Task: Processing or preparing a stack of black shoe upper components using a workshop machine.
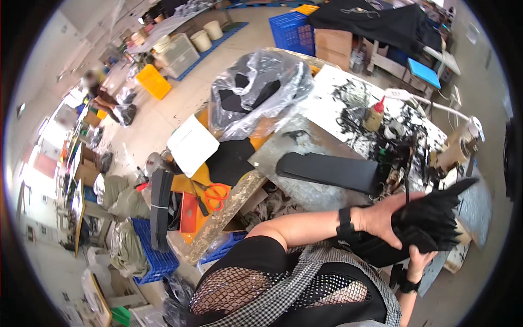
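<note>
My left hand (384, 218) and my right hand (420, 261) are closed around a bundle of black flexible pieces (427, 224), at the right near my body. The left hand grips it from the near left side, and the right hand holds it from below. The bundle's pointed ends fan out to the right; its material is hard to tell. Just beyond my left forearm lies a neat stack of long black strips (327, 171) on a grey metal sheet (305, 136). A brown bottle with a red nozzle (374, 118) stands among black scraps (351, 103) on a white board.
Orange-handled scissors (216, 196), a red box (188, 212) and a white sheet (193, 145) lie on the worn table at left. Behind them sits a clear plastic bag (261, 87) with black pieces. A lamp (474, 128) stands at right. Another person (101, 98) is far left.
</note>
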Demonstrator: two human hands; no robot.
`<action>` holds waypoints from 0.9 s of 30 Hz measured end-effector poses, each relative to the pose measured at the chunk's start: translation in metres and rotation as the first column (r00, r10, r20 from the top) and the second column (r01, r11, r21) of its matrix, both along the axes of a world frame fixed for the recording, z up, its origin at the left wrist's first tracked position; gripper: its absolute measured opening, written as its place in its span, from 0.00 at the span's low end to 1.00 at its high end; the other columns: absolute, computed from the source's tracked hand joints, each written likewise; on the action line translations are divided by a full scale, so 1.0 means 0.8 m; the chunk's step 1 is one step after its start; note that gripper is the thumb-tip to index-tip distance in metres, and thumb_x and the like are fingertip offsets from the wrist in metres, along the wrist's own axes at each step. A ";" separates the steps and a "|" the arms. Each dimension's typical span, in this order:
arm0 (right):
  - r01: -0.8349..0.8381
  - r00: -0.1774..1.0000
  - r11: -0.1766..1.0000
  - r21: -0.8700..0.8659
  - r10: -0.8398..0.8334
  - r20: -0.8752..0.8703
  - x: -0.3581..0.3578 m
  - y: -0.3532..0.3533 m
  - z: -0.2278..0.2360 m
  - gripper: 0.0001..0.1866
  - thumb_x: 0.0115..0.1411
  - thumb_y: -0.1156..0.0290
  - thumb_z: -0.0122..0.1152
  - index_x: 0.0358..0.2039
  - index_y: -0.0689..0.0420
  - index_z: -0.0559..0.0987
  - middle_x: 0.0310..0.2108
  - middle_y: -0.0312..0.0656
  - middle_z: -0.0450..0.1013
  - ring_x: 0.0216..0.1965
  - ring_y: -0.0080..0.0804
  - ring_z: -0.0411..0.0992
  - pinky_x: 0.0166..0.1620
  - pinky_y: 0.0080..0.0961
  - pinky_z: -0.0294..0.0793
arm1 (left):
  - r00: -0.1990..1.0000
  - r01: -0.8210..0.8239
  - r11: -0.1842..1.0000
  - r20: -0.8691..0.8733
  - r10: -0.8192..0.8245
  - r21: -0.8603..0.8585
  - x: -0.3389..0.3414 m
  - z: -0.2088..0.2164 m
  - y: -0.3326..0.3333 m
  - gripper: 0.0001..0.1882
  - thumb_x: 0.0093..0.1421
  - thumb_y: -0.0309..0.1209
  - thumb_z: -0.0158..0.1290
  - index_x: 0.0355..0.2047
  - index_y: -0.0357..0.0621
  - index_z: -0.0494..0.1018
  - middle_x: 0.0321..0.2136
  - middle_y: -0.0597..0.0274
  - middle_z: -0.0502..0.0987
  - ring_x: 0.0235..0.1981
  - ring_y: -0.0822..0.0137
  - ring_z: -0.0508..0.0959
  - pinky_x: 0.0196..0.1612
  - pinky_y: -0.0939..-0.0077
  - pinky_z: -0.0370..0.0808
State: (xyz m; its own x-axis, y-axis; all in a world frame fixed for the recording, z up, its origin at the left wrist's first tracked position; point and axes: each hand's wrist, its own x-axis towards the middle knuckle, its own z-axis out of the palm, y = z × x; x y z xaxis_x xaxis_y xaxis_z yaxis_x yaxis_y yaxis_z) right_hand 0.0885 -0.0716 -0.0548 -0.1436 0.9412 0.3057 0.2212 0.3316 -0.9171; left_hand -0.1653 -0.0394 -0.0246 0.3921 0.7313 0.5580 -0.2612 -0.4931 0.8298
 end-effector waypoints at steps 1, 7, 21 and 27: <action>-0.020 1.000 1.000 0.011 0.021 -0.005 -0.015 0.011 0.008 0.30 0.44 0.59 0.70 0.44 0.67 0.78 0.45 0.47 0.76 0.48 0.38 0.73 0.56 0.36 0.68 | 1.000 -0.017 1.000 -0.020 0.017 0.010 0.003 -0.004 -0.003 0.60 0.35 0.41 0.72 0.66 0.40 0.50 0.57 0.52 0.66 0.60 0.58 0.66 0.64 0.65 0.59; -0.224 0.971 0.974 0.042 0.227 -0.073 -0.045 -0.002 0.023 0.32 0.43 0.59 0.71 0.46 0.67 0.77 0.46 0.47 0.75 0.50 0.38 0.72 0.57 0.36 0.67 | 0.993 -0.091 0.988 -0.068 0.101 0.126 -0.002 -0.031 -0.014 0.67 0.32 0.43 0.72 0.66 0.36 0.43 0.55 0.49 0.64 0.60 0.56 0.63 0.65 0.63 0.55; -0.641 0.745 0.766 0.049 0.636 -0.203 -0.093 0.019 0.074 0.36 0.43 0.61 0.73 0.51 0.67 0.73 0.49 0.48 0.73 0.52 0.39 0.70 0.59 0.36 0.66 | 0.948 -0.300 0.934 -0.049 0.315 0.196 -0.002 -0.001 -0.016 0.81 0.23 0.58 0.74 0.67 0.34 0.35 0.66 0.41 0.44 0.68 0.47 0.48 0.69 0.55 0.44; -0.732 0.652 0.680 0.044 0.718 -0.241 -0.119 0.011 0.092 0.39 0.42 0.62 0.73 0.53 0.68 0.71 0.51 0.49 0.72 0.54 0.39 0.70 0.59 0.36 0.65 | 0.924 -0.348 0.914 -0.089 0.373 0.209 0.004 -0.010 -0.033 0.83 0.23 0.64 0.70 0.68 0.36 0.32 0.67 0.39 0.42 0.69 0.45 0.42 0.70 0.54 0.40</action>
